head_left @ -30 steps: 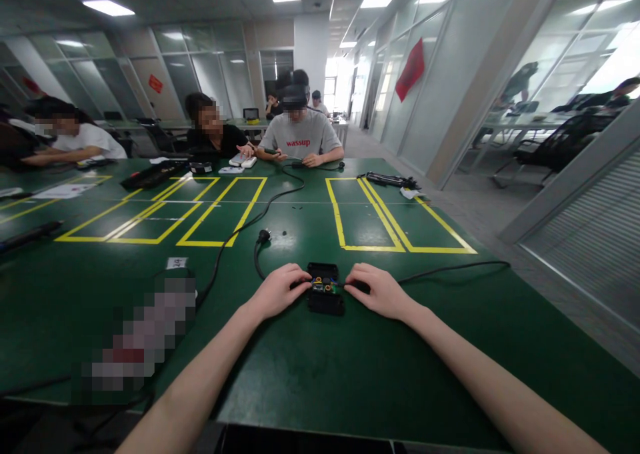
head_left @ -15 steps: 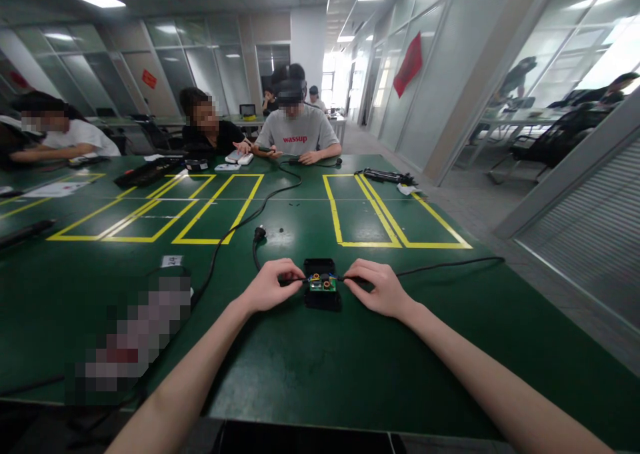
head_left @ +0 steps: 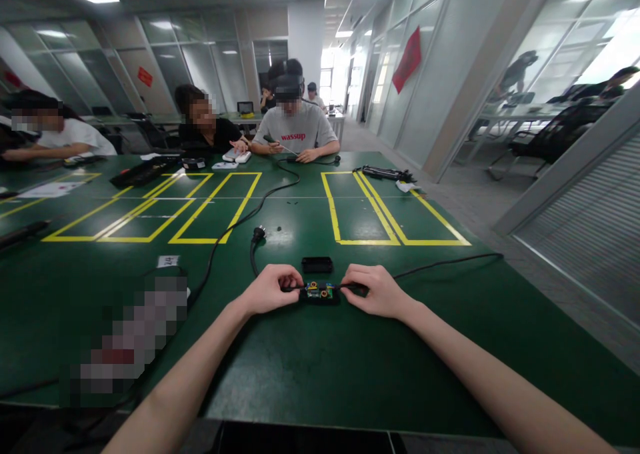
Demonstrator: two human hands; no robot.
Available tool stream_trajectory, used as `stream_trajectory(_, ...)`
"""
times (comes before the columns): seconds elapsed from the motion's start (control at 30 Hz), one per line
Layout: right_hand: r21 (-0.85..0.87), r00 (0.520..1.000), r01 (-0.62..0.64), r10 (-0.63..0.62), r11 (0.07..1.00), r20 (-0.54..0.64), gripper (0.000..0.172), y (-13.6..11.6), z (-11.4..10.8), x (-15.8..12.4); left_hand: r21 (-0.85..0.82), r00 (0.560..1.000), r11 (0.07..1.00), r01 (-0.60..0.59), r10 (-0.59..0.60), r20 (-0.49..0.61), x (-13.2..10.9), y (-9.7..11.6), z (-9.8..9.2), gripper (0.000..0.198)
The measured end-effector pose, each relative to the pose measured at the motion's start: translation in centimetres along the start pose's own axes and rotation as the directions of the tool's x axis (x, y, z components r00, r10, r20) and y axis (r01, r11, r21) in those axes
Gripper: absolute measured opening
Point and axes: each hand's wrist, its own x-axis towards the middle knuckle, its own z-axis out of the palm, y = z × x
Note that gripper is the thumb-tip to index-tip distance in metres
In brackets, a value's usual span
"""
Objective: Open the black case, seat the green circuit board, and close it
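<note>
Green tabletop [head_left: 320, 367] with yellow tape outlines [head_left: 197, 242] spreads beneath both forearms; on it, the circuit board [head_left: 320, 290], which half a second ago sat between two black case halves, has shifted over the near half [head_left: 319, 301], apart from the far half [head_left: 317, 265]; I judge that board and near half are being brought together (whether the board is seated, I cannot tell); the left hand [head_left: 273, 287] pinches the left cable [head_left: 295, 287] just beside the board; the right hand [head_left: 373, 291] pinches the right cable [head_left: 445, 263] opposite; the far half's dark inside is unreadable.
</note>
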Motion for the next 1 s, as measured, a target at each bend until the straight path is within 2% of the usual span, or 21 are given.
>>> stream_trajectory(0.13, -0.013, 0.999, -0.033, 0.033, 0.999, -0.004, 0.013, 0.25, 0.24, 0.02, 0.033, 0.999, 0.999, 0.009, -0.008, -0.037, 0.10, -0.08, 0.02, 0.011)
stream_trajectory(0.3, 0.040, 0.998, 0.002, -0.005, 0.999, 0.063, 0.014, 0.41, 0.37, -0.11, 0.059, 0.999, 0.998, -0.038, 0.039, -0.018, 0.07, -0.03, 0.06, 0.014)
stream_trajectory(0.53, 0.015, 0.999, -0.022, 0.021, 1.000, 0.047, 0.014, 0.52, 0.43, -0.10, 0.112, 0.997, 0.991, -0.074, 0.075, -0.008, 0.07, -0.10, 0.13, 0.014)
stream_trajectory(0.8, 0.012, 0.988, -0.035, 0.033, 0.999, 0.149, 0.002, 0.44, -0.04, 0.07, 0.178, 0.994, 0.979, -0.103, 0.106, -0.009, -0.01, -0.37, 0.61, 0.015)
stream_trajectory(1.0, 0.006, 0.983, -0.034, 0.032, 0.999, 0.180, 0.014, 0.88, 0.03, 0.04, 0.284, 0.992, 0.950, -0.126, 0.122, 0.032, -0.17, 0.29, 0.70, 0.019)
